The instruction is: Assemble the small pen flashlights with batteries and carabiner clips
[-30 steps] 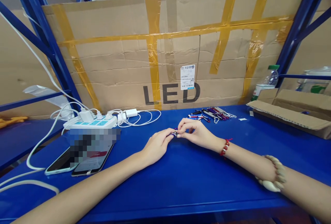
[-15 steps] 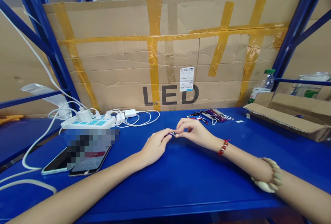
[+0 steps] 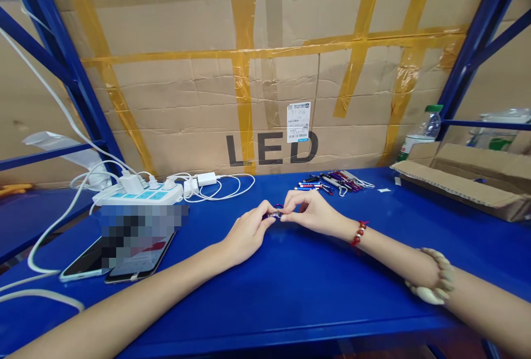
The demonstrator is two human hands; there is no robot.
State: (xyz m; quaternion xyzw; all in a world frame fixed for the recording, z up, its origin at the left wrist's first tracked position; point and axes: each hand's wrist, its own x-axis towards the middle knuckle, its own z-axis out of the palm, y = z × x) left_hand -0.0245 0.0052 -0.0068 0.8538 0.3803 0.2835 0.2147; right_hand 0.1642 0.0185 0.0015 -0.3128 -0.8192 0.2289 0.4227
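Note:
Above the blue shelf, my left hand pinches a small purple-and-silver carabiner keychain between thumb and fingertips. My right hand meets it from the other side, its thumb and forefinger closed on the right end. A curved purple loop shows just over the fingertips. Much of the piece is hidden by the fingers, so its full shape cannot be made out. Behind my right hand lies a pile of slim metal tubes with carabiner clips, coloured purple, red, blue, silver and black.
At left, a white power strip with plugs and looping cables sits behind two phones. An open cardboard box and a green-capped bottle stand at right. A large taped cardboard sheet closes off the back.
A purple loop now shows above the fingertips, where before little of it was visible. Both hands keep their pinch in nearly the same place. The camera view has shifted slightly.

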